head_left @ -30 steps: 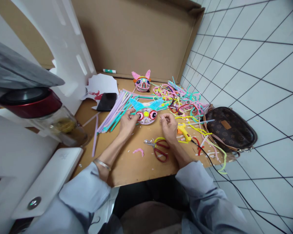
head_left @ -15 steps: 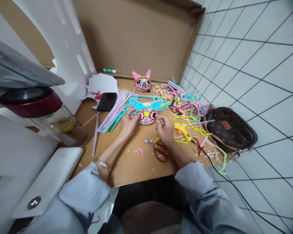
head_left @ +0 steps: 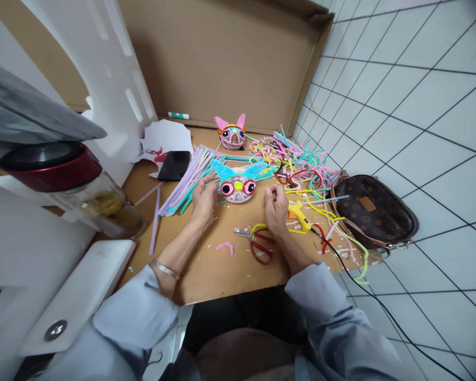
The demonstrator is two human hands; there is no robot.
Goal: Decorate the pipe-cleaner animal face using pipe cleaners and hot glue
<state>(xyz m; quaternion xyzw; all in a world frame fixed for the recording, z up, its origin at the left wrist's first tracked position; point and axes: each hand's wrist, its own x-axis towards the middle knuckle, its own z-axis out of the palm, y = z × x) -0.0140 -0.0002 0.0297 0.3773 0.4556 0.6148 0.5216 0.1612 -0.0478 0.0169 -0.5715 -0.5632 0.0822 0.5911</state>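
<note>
The mask [head_left: 238, 189] lay between both hands, its long axis crosswise; left hand [head_left: 203, 201] nearer, fingers loosely curled; right hand [head_left: 275, 205] fisted, grip contents indiscernible.

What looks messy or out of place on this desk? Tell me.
Loose pipe cleaners lie in a tangled heap at the back right, some trailing toward the handbag. Small clippings litter the desktop around the scissors. The glue gun lies on its side among them.
</note>
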